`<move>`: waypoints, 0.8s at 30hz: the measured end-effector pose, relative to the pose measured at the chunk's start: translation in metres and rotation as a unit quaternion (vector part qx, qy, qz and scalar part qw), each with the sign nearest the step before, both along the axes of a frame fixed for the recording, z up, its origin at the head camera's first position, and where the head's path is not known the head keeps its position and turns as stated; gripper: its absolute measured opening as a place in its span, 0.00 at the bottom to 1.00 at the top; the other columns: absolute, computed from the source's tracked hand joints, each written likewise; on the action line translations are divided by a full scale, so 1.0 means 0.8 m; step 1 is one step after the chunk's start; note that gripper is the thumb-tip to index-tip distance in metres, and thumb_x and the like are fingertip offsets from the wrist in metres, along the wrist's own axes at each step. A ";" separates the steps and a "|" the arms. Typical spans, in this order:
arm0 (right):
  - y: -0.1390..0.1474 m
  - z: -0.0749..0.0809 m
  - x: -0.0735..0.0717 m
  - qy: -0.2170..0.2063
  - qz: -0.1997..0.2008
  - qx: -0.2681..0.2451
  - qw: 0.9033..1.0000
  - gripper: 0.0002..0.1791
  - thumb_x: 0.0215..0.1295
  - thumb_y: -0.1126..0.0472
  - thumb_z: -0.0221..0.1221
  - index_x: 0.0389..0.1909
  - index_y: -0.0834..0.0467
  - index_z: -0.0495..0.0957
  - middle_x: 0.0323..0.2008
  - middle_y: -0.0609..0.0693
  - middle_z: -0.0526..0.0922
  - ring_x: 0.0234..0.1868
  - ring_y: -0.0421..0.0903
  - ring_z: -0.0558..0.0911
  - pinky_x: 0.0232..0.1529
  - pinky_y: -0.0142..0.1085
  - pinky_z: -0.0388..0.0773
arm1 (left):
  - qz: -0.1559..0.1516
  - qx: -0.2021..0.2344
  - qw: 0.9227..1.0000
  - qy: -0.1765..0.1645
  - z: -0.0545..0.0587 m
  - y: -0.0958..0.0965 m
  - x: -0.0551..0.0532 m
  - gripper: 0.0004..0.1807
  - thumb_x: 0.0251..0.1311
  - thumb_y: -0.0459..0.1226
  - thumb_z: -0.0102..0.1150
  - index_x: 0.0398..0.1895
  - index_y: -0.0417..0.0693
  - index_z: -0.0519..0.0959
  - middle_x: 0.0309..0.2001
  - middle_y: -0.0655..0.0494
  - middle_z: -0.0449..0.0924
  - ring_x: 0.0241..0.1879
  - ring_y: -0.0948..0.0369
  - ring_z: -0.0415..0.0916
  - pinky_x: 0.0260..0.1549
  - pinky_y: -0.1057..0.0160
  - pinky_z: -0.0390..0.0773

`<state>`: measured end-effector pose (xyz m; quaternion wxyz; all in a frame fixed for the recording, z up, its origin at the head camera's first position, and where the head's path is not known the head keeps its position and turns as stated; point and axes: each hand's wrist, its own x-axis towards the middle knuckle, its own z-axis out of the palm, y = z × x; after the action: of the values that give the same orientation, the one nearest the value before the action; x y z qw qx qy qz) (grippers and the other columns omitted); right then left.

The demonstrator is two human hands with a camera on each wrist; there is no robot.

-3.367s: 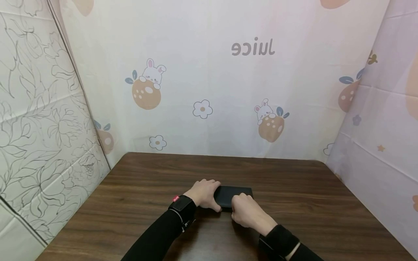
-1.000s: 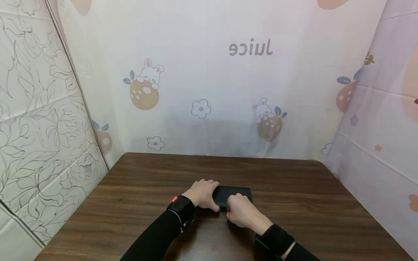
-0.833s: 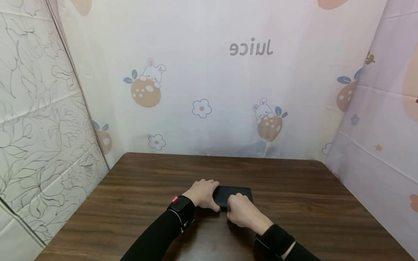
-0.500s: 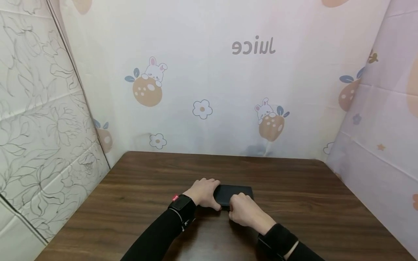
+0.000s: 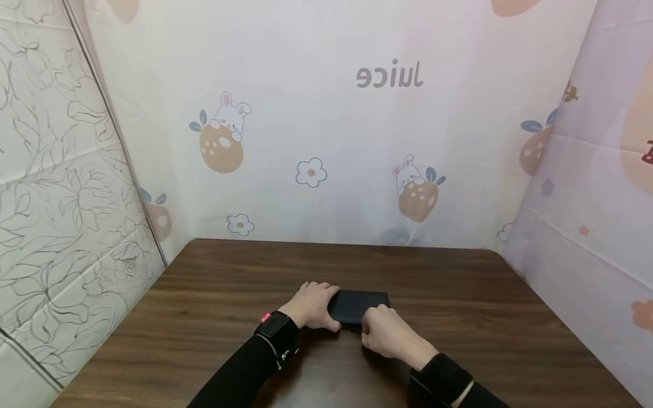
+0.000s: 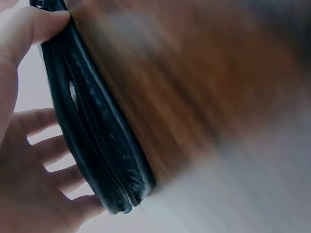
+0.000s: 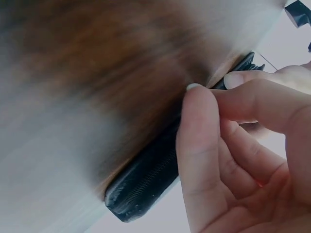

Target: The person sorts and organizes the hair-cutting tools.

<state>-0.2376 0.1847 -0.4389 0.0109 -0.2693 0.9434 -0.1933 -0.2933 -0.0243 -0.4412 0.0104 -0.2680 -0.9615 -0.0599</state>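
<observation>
A black zippered wallet (image 5: 354,306) lies flat near the middle of the table. My left hand (image 5: 312,306) grips its left end, thumb at the front edge and fingers spread behind. In the left wrist view the zipped side of the wallet (image 6: 97,131) shows a parted slit near that end. My right hand (image 5: 390,335) is at the front edge, thumb and forefinger pinched together on the zipper line, other fingers curled. The zipper pull is hidden between those fingertips. Beyond them, the right wrist view shows closed zipper teeth (image 7: 148,179).
The dark wood-grain table (image 5: 229,272) has rounded far corners. Printed cloth hangs behind it (image 5: 316,113) and on both sides. Black bands (image 5: 279,334) are strapped on both wrists over black sleeves.
My right hand shifted a little left along the wallet's front edge, then back right within the last half second. My left hand keeps its grip on the left end.
</observation>
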 end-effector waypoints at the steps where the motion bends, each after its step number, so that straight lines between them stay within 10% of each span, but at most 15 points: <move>1: 0.001 0.000 0.000 0.003 0.001 -0.001 1.000 0.08 0.60 0.67 0.66 0.22 0.56 0.84 0.19 0.41 0.77 0.16 0.36 0.73 0.20 0.32 0.73 | -0.001 -0.003 1.000 0.005 0.000 0.001 0.002 0.46 0.52 0.58 0.71 0.73 0.50 0.70 0.68 0.51 0.73 0.67 0.49 0.69 0.68 0.45 0.64; 6: 0.003 0.000 0.001 0.002 0.007 -0.008 1.000 0.09 0.61 0.67 0.66 0.22 0.55 0.83 0.18 0.40 0.76 0.16 0.36 0.73 0.20 0.32 0.72 | 0.000 -0.057 0.996 0.064 0.009 0.016 0.028 0.36 0.56 0.53 0.72 0.66 0.50 0.76 0.61 0.50 0.75 0.62 0.52 0.71 0.62 0.52 0.71; 11: 0.004 0.000 0.003 0.004 0.015 -0.017 1.000 0.10 0.60 0.68 0.66 0.20 0.54 0.83 0.15 0.39 0.74 0.14 0.36 0.72 0.18 0.31 0.71 | -0.038 -0.087 0.990 0.104 0.019 0.038 0.061 0.09 0.60 0.41 0.71 0.41 0.52 0.82 0.39 0.56 0.77 0.38 0.61 0.76 0.35 0.63 0.79; 17: 0.006 -0.001 0.005 0.010 0.028 -0.027 0.999 0.12 0.60 0.69 0.65 0.19 0.53 0.83 0.13 0.39 0.72 0.13 0.36 0.70 0.18 0.31 0.68 | -0.014 0.042 0.999 -0.017 0.021 0.053 0.076 0.20 0.65 0.35 0.61 0.15 0.52 0.68 0.16 0.60 0.60 0.15 0.64 0.58 0.16 0.66 0.59; 24: 0.006 -0.003 0.005 -0.001 0.041 -0.046 0.998 0.13 0.60 0.69 0.64 0.19 0.52 0.83 0.12 0.37 0.71 0.13 0.34 0.68 0.18 0.29 0.66 | 0.019 0.186 0.979 -0.083 0.008 0.054 0.073 0.27 0.64 0.32 0.57 0.07 0.53 0.62 0.08 0.62 0.59 0.09 0.64 0.60 0.11 0.68 0.54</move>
<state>-0.2336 0.1896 -0.4410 0.0074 -0.3081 0.9216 -0.2360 -0.2349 0.0191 -0.4351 -0.0191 -0.2370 -0.9360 -0.2595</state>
